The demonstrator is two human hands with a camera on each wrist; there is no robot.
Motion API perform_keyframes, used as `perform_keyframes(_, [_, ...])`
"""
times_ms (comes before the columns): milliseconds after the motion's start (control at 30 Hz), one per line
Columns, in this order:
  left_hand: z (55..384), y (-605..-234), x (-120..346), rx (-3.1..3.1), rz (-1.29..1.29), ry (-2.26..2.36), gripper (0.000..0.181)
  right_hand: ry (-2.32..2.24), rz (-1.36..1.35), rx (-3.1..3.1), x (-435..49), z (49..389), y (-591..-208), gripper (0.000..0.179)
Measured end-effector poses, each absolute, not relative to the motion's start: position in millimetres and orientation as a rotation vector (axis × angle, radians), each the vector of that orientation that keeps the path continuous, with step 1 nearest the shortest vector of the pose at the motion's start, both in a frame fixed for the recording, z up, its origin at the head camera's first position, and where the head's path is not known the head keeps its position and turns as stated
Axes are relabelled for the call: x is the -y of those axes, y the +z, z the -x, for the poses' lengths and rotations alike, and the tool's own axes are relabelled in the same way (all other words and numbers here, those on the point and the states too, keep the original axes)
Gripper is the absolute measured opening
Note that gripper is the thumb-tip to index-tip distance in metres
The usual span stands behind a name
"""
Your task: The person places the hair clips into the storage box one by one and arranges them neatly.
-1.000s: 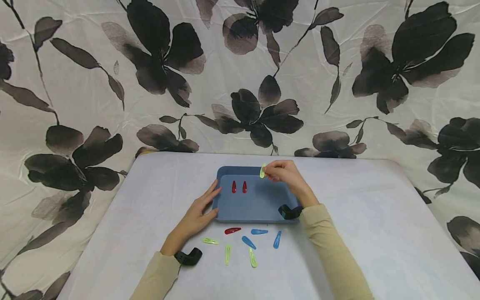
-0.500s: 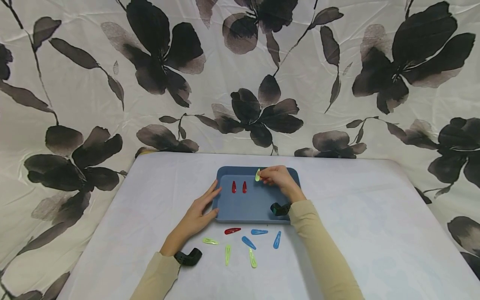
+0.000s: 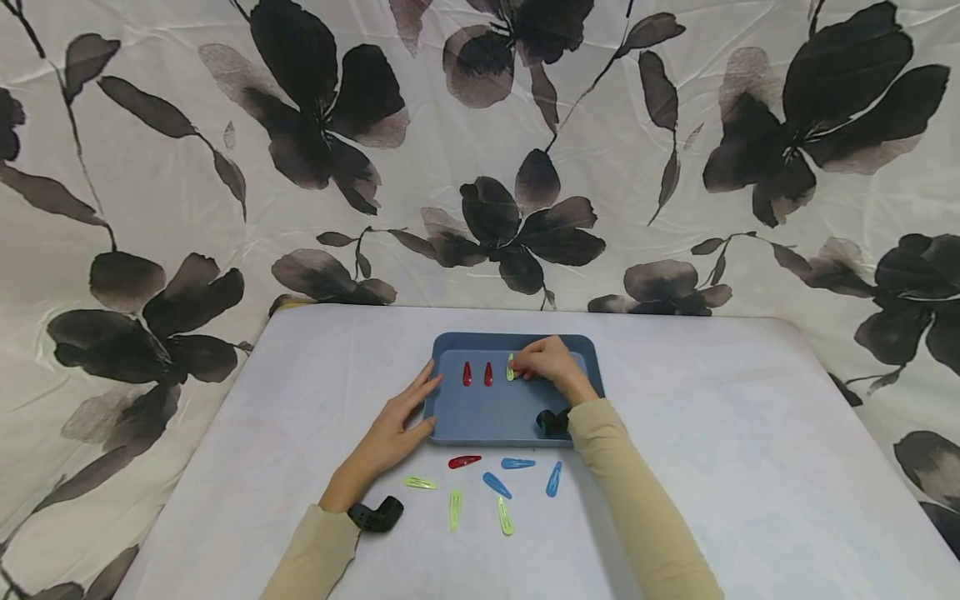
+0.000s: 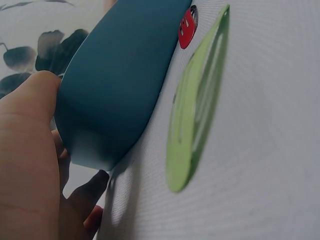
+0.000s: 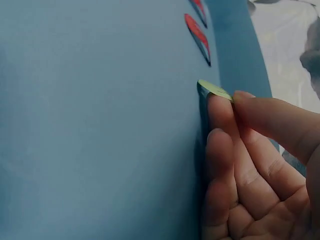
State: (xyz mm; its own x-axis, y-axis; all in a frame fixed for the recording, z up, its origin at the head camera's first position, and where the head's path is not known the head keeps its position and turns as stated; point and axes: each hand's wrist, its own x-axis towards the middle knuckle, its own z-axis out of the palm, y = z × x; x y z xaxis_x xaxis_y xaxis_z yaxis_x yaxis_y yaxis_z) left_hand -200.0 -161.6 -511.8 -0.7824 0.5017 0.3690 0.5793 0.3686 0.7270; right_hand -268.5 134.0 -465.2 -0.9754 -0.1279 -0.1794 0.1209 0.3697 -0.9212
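Observation:
My right hand (image 3: 549, 363) pinches a lime-green snap hair clip (image 5: 214, 89) between thumb and fingertips, close over the floor of the blue tray (image 3: 480, 421). To the left of that clip, two red hair clips (image 3: 488, 374) lie side by side in the tray, lined up with it in a row. My left hand (image 3: 392, 432) rests against the tray's left side with fingers spread and fairly straight. In the left wrist view its thumb (image 4: 35, 97) touches the tray's outer wall, and a green hair clip (image 4: 187, 115) lies on the cloth nearby.
In front of the tray, loose clips lie on the white tablecloth (image 3: 285, 417): one red clip (image 3: 465, 462), three blue, such as this blue clip (image 3: 518, 463), and three green, including this green clip (image 3: 455, 510). A floral curtain (image 3: 480, 125) hangs behind the table.
My right hand has moved left and down into the tray with the green hair clip, bringing it beside the red ones. My left hand has stayed at the tray's side.

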Motion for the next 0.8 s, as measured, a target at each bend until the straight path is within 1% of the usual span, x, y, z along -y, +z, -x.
perform_keyframes(367, [200,-512,162,2.523,1.004,-1.402,0.063,-1.519,-0.074,-2.52,-127,262,-459,0.012])
perform_keyframes(500, [200,-513,162,2.523,1.007,-1.4,0.063,-1.447,-0.107,-2.518,-127,260,-456,0.015])
perform_keyframes(800, [200,-512,162,2.525,1.008,-1.396,0.064,-1.387,-0.112,-2.518,-129,259,-455,0.015])
